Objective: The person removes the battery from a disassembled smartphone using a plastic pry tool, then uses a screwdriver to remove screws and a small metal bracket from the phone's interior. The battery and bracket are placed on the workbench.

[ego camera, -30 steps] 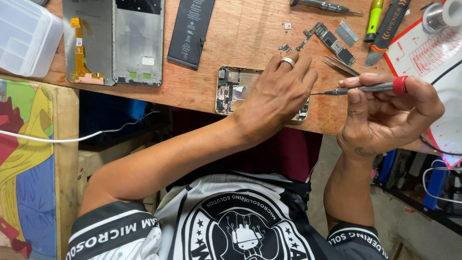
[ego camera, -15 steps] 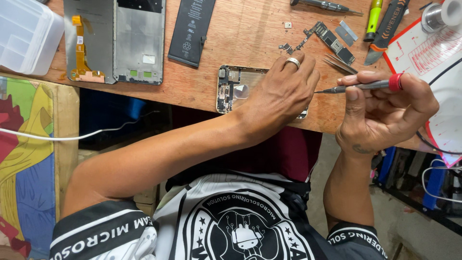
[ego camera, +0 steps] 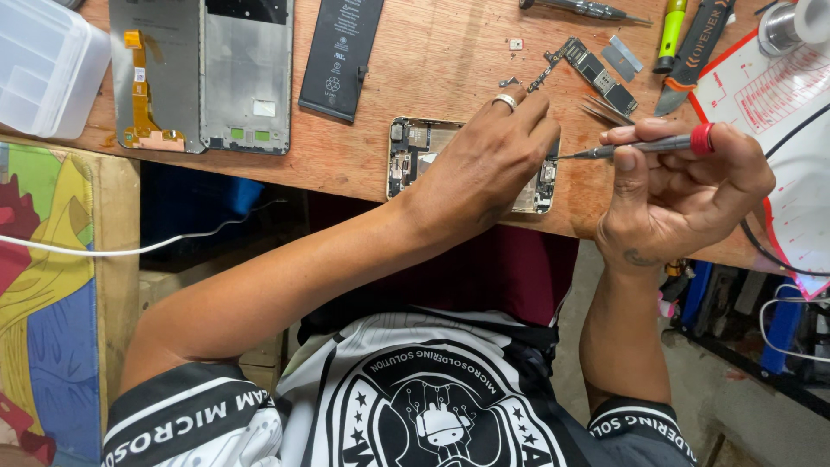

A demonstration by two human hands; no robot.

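An opened phone body (ego camera: 413,156) with bare circuitry lies near the front edge of the wooden bench (ego camera: 450,60). My left hand (ego camera: 484,164), a ring on one finger, rests flat over it and covers most of its middle. My right hand (ego camera: 683,199) grips a thin screwdriver (ego camera: 644,147) with a red collar, held level. Its tip points left at the phone's right end, just beside my left fingers.
A black battery (ego camera: 341,56), a screen with an orange flex cable (ego camera: 156,73) and a grey frame (ego camera: 246,73) lie further back. A circuit board strip (ego camera: 592,69), tweezers (ego camera: 605,108), more tools (ego camera: 683,43), a white mat (ego camera: 778,95) and a plastic box (ego camera: 39,65) surround them.
The view has shifted slightly. Both hands stay on the phone; the screwdriver has lifted a little and its tip sits closer to the phone's right end.
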